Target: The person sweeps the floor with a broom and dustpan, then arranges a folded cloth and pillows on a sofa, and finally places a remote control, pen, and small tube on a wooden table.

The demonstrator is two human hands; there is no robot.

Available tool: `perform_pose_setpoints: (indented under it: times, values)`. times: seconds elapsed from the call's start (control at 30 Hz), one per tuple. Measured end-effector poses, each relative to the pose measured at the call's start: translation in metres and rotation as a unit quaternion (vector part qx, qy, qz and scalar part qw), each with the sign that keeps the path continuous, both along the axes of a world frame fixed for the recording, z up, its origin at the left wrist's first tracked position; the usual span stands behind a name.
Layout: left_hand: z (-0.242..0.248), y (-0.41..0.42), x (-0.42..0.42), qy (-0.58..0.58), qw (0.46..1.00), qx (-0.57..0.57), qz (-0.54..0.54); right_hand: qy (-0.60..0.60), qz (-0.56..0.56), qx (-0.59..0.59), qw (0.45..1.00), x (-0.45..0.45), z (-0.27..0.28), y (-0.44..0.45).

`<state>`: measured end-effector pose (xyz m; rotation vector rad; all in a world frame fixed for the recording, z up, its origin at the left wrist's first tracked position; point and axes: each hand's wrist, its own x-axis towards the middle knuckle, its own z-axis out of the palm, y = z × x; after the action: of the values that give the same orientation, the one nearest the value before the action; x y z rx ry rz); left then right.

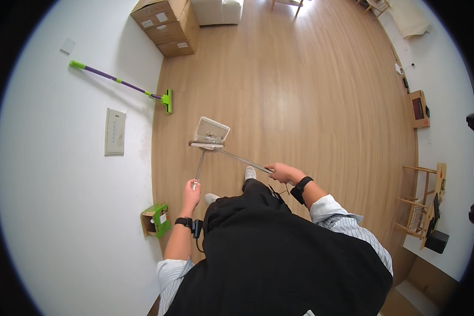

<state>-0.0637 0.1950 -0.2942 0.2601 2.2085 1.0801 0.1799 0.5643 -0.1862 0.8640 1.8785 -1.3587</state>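
My left hand [192, 192] grips the thin handle of a long-handled dustpan [212, 128], whose pale pan lies ahead of my feet with some debris inside. In my right hand [285, 173] is the grey metal handle of a broom [206, 145]. The broom's head, with dark bristles and a white strip, lies across the near side of the pan. Both handles slope down towards that spot on the wood-look floor.
A green and purple sponge mop [168, 101] leans on the left wall. Stacked cardboard boxes [173, 31] stand ahead left, beside a pale sofa [217, 12]. Near my left arm is a green carton [160, 221]. Along the right wall are a box [419, 109] and a wooden table [438, 197].
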Motion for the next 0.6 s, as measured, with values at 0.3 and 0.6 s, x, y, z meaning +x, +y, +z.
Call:
perform_pose_setpoints:
  times: [0.3,0.6]
  values:
    - [0.046,0.111,-0.045,-0.016,0.999,-0.022,-0.045,0.014,-0.036,0.033,0.999,0.022,0.010,0.048]
    - [0.039,0.179,-0.124,-0.135,0.990,0.018,0.044,-0.009,-0.095,0.035,0.995,-0.042,0.018,0.095]
